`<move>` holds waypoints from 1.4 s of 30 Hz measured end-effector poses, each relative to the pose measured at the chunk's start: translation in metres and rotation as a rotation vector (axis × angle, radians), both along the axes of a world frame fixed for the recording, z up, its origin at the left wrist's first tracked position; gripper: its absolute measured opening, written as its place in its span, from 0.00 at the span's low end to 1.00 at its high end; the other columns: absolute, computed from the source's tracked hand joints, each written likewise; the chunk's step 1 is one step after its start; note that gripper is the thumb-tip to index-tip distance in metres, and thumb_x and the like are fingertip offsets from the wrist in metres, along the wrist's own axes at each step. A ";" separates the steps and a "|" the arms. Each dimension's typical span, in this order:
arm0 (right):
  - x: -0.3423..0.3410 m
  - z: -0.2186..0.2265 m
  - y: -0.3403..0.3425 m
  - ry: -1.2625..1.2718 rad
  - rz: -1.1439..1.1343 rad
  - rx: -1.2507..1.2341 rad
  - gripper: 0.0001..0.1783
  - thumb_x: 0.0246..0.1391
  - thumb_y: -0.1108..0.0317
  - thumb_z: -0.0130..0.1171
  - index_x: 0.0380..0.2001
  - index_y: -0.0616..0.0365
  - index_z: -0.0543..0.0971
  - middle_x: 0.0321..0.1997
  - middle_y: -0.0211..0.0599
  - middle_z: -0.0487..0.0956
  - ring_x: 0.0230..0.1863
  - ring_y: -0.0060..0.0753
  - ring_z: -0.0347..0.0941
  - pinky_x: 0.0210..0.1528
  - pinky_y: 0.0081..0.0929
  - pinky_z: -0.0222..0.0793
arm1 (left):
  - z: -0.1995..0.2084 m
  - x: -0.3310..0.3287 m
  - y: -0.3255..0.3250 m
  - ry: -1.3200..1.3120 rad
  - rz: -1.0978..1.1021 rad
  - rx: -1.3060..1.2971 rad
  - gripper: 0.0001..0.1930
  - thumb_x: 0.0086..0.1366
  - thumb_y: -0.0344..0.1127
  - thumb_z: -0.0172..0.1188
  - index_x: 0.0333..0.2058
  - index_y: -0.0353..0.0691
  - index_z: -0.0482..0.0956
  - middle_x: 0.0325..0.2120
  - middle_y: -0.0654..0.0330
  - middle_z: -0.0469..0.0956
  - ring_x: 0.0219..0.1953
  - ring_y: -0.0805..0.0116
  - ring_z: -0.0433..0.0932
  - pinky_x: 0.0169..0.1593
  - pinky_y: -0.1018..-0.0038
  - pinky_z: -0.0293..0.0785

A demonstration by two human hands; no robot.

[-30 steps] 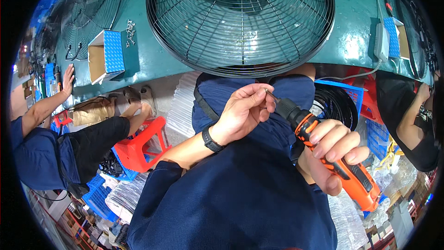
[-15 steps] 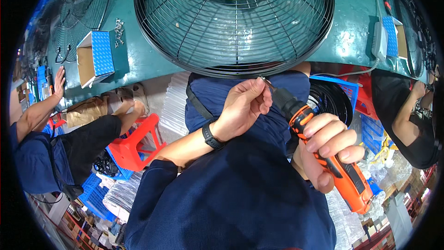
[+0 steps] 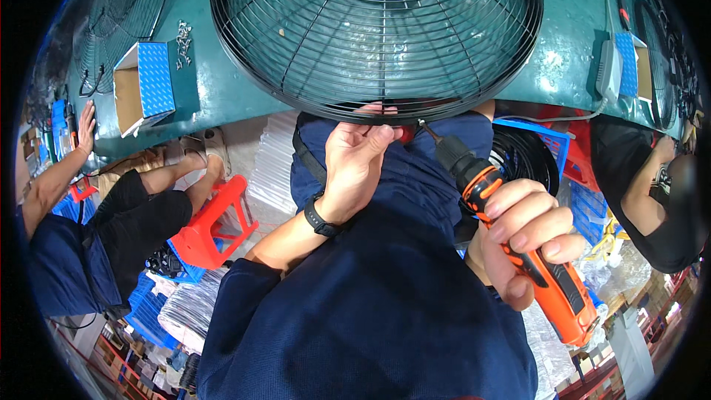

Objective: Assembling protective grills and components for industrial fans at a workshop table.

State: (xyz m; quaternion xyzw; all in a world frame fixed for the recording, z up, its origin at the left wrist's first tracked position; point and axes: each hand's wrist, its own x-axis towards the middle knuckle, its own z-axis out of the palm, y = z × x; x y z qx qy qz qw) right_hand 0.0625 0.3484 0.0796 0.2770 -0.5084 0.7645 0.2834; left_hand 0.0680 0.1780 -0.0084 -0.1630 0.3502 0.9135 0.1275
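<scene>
A black wire fan guard (image 3: 384, 44) is laid on the green desk (image 3: 229, 96) at the top centre of the frame, its near rim set over the desk's edge. The rim is touched from below by the left hand (image 3: 354, 167), around whose wrist a black watch (image 3: 320, 218) is worn. The left fingers are partly hidden behind the wires, so it cannot be told whether that grip is closed on the rim.

An orange and black power screwdriver (image 3: 557, 281) is held right of centre by the right hand (image 3: 529, 241), whose grip is wrapped firmly around the handle. The tool is tilted, its bit (image 3: 429, 132) pointed toward the upper left, and a small bright piece is seen at the tip, just beside the rim.

At the upper left, a blue patterned box (image 3: 155, 78) is placed on its side near a scatter of screws (image 3: 184, 44). A co-worker's hand (image 3: 87, 127) is rested on the desk at the far left, above a red stool (image 3: 211, 226). At the upper right, a white adapter (image 3: 609, 70) is set beside another blue box (image 3: 626, 67).
</scene>
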 end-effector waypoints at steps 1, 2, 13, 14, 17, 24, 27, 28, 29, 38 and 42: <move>0.000 0.000 -0.001 0.003 -0.012 -0.003 0.22 0.44 0.62 0.60 0.39 0.61 0.66 0.30 0.40 0.71 0.22 0.31 0.72 0.23 0.32 0.74 | 0.003 -0.001 0.001 -0.008 0.032 0.021 0.14 0.64 0.26 0.53 0.49 0.37 0.71 0.46 0.56 0.75 0.48 0.67 0.73 0.53 0.69 0.67; 0.001 0.001 -0.002 0.007 -0.024 -0.005 0.21 0.44 0.62 0.60 0.39 0.60 0.66 0.30 0.40 0.71 0.22 0.31 0.72 0.23 0.32 0.74 | 0.004 -0.001 0.003 -0.016 0.063 0.043 0.14 0.64 0.26 0.53 0.48 0.36 0.71 0.46 0.56 0.75 0.48 0.67 0.73 0.54 0.68 0.67; -0.003 0.006 -0.013 0.036 -0.039 0.041 0.21 0.46 0.60 0.62 0.38 0.60 0.66 0.28 0.39 0.72 0.20 0.30 0.71 0.22 0.31 0.74 | -0.022 -0.004 0.015 0.231 0.186 0.026 0.14 0.59 0.28 0.61 0.43 0.32 0.70 0.39 0.52 0.78 0.43 0.68 0.76 0.51 0.71 0.69; -0.004 0.006 -0.016 0.042 -0.032 0.062 0.22 0.46 0.60 0.62 0.38 0.60 0.66 0.28 0.39 0.72 0.19 0.30 0.71 0.22 0.31 0.74 | -0.024 -0.003 0.014 0.217 0.193 0.004 0.14 0.59 0.28 0.62 0.41 0.33 0.70 0.38 0.52 0.78 0.42 0.68 0.76 0.50 0.71 0.70; -0.006 0.013 -0.018 0.016 -0.058 0.112 0.22 0.46 0.60 0.63 0.38 0.60 0.66 0.27 0.39 0.72 0.19 0.30 0.71 0.22 0.31 0.74 | -0.025 -0.004 0.020 0.198 0.194 0.003 0.13 0.59 0.29 0.62 0.40 0.33 0.70 0.37 0.53 0.78 0.39 0.69 0.77 0.47 0.73 0.72; -0.010 0.016 -0.027 -0.068 -0.070 0.151 0.23 0.48 0.56 0.58 0.41 0.58 0.66 0.27 0.34 0.69 0.20 0.27 0.69 0.24 0.29 0.69 | -0.022 -0.002 0.016 0.171 0.177 -0.078 0.13 0.58 0.29 0.63 0.40 0.32 0.70 0.37 0.54 0.77 0.37 0.71 0.76 0.42 0.77 0.73; -0.013 0.025 -0.030 -0.113 -0.090 0.178 0.21 0.48 0.57 0.58 0.40 0.58 0.67 0.26 0.33 0.69 0.19 0.26 0.69 0.24 0.28 0.69 | -0.026 0.000 0.015 0.176 0.129 -0.081 0.15 0.57 0.28 0.63 0.40 0.32 0.69 0.38 0.53 0.77 0.39 0.70 0.76 0.42 0.77 0.74; -0.015 0.026 -0.031 -0.132 -0.095 0.193 0.20 0.47 0.57 0.58 0.39 0.57 0.67 0.25 0.32 0.69 0.19 0.26 0.69 0.23 0.28 0.69 | -0.026 -0.001 0.016 0.169 0.123 -0.072 0.15 0.57 0.28 0.63 0.40 0.32 0.69 0.38 0.53 0.77 0.39 0.70 0.76 0.42 0.77 0.74; -0.016 0.027 -0.031 -0.125 -0.061 0.214 0.20 0.47 0.58 0.59 0.38 0.57 0.66 0.25 0.31 0.69 0.19 0.26 0.69 0.23 0.27 0.69 | -0.024 -0.002 0.018 0.160 0.143 -0.047 0.15 0.57 0.27 0.63 0.40 0.32 0.68 0.38 0.52 0.77 0.40 0.69 0.76 0.43 0.76 0.73; -0.029 0.033 -0.034 -0.182 0.039 0.314 0.18 0.43 0.61 0.58 0.35 0.57 0.66 0.24 0.32 0.69 0.19 0.26 0.69 0.24 0.28 0.70 | -0.021 -0.002 0.014 0.123 0.178 0.008 0.16 0.56 0.25 0.63 0.41 0.34 0.67 0.38 0.51 0.75 0.45 0.61 0.75 0.52 0.67 0.70; -0.040 0.041 -0.038 -0.173 0.148 0.429 0.18 0.42 0.63 0.59 0.35 0.56 0.65 0.25 0.32 0.70 0.20 0.27 0.70 0.25 0.29 0.71 | -0.017 -0.003 0.013 0.119 0.162 0.049 0.16 0.56 0.24 0.63 0.41 0.33 0.68 0.40 0.53 0.76 0.45 0.64 0.75 0.51 0.69 0.70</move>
